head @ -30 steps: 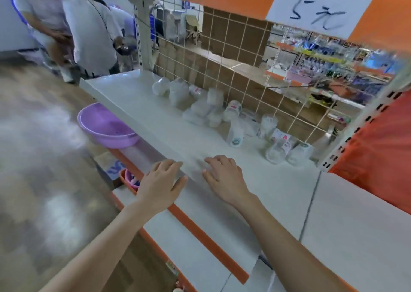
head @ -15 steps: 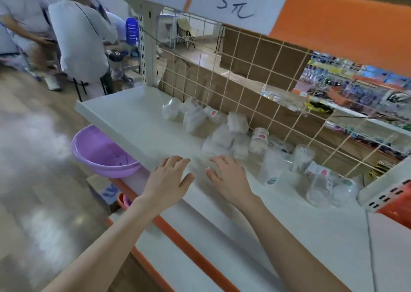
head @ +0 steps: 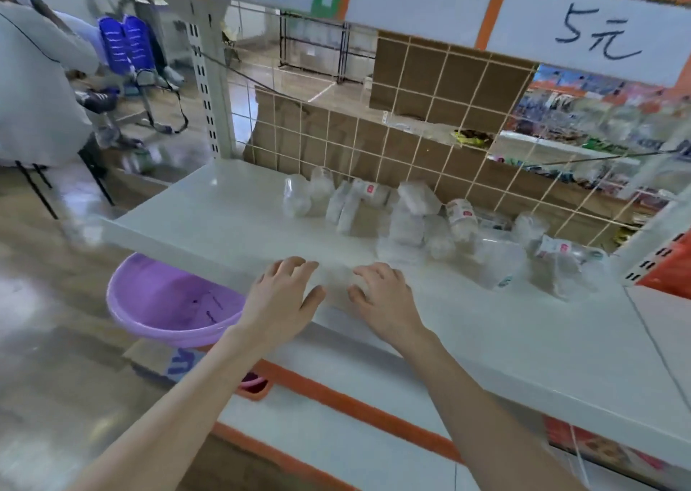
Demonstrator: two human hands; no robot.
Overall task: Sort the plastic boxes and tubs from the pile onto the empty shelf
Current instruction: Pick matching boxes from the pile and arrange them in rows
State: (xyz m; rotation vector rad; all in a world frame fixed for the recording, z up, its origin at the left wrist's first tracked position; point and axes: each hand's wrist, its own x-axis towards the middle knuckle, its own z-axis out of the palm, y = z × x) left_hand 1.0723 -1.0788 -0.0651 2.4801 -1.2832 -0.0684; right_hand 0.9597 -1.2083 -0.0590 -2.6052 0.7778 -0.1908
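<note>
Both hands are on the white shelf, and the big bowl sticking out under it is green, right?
Not green. The head view shows the bowl is purple. The rest is right: the left hand and right hand rest on the white shelf, and the bowl sticks out under it.

A glossy wood-look floor point(head: 45, 378) spreads at left past a purple basin point(head: 164, 300) and stacked blue stools point(head: 125, 41), while a wire grid point(head: 411, 146) backed with brown cardboard point(head: 441, 79) stands under white, orange-edged price signs point(head: 594, 38), with blurred racks of goods point(head: 583, 124) showing through on the right.
</note>
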